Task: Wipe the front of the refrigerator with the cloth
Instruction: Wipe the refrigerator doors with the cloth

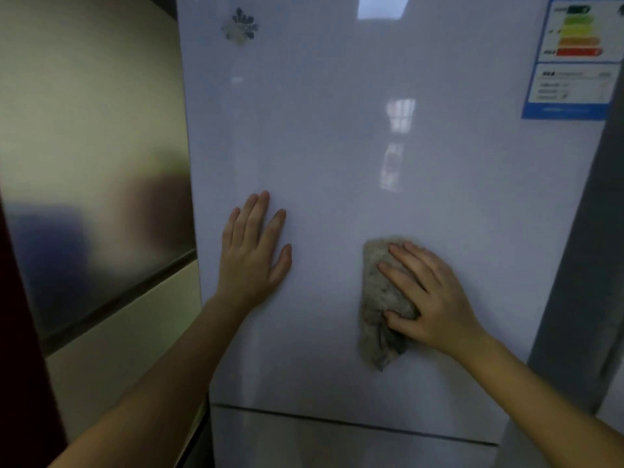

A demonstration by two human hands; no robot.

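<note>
The white glossy refrigerator door point(354, 146) fills most of the head view. A crumpled grey cloth point(380, 298) lies against the door's lower right part. My right hand point(429, 298) presses the cloth to the door, fingers spread over it and thumb hooked round its lower edge. My left hand point(253, 251) rests flat on the door to the left of the cloth, fingers straight and pointing up, holding nothing.
An energy label point(574, 59) is stuck at the door's top right and a small logo sticker point(240, 27) at its top left. A seam point(337, 422) separates a lower door. A reflective metal panel point(94, 197) stands to the left, a grey edge point(580, 265) to the right.
</note>
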